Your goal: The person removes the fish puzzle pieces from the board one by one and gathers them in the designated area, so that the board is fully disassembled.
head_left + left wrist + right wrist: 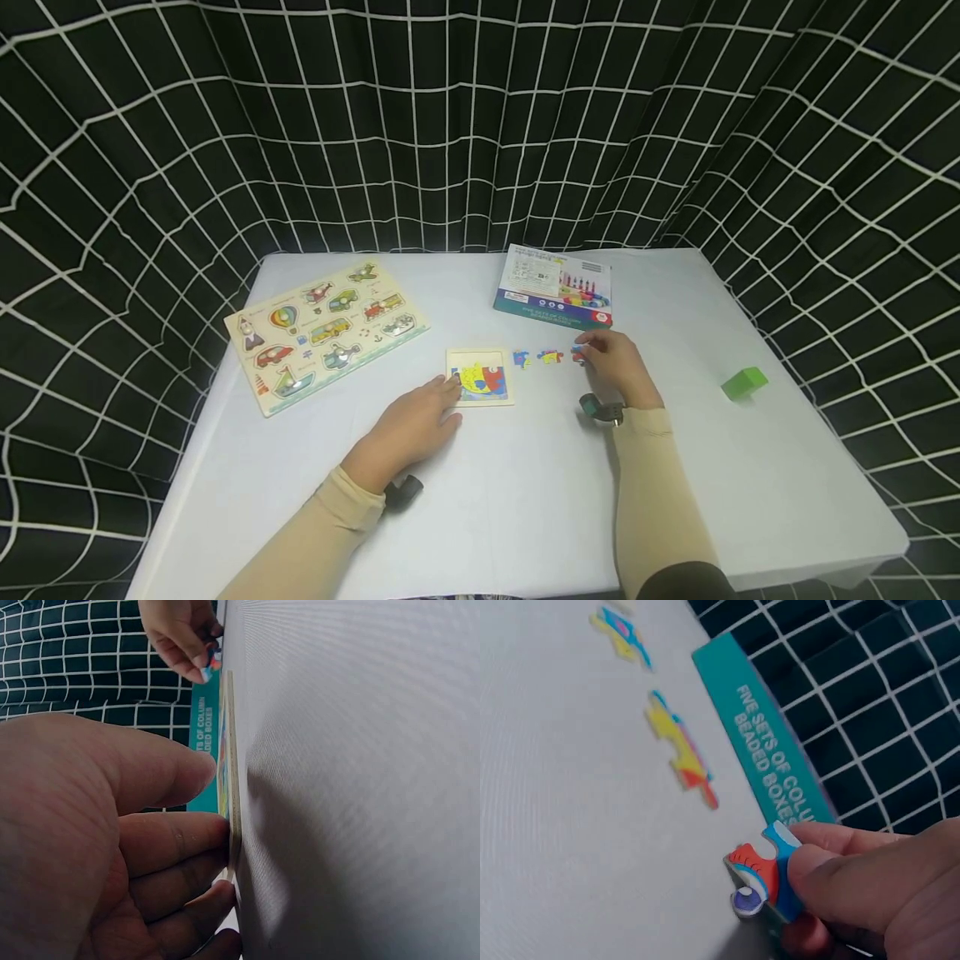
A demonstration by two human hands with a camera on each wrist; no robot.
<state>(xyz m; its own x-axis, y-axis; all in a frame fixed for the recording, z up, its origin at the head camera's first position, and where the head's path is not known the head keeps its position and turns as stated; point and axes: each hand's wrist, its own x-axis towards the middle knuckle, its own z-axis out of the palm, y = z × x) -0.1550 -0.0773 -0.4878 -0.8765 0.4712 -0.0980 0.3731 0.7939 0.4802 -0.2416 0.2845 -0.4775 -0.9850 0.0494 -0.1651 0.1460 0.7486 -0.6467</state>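
Observation:
My right hand [617, 362] pinches a jigsaw piece [763, 871] between thumb and fingers. In the right wrist view the piece is orange and blue with a printed eye, tilted up off the white cloth. Two loose jigsaw pieces, a yellow and blue one [522, 358] and a yellow and red one [551, 357], lie in a row to its left. Beside them sits a small wooden puzzle tray [463, 357], partly filled with yellow, red and blue pieces. My left hand [412, 423] lies at the tray's left side, its extended fingertips touching the edge.
A large wooden peg board [307, 333] with vehicle pictures lies at the left. At the back is a flat printed box [551, 287] with a teal side. A green block [744, 383] stands on the right of the white-covered table [540, 500]. Black grid curtains surround it.

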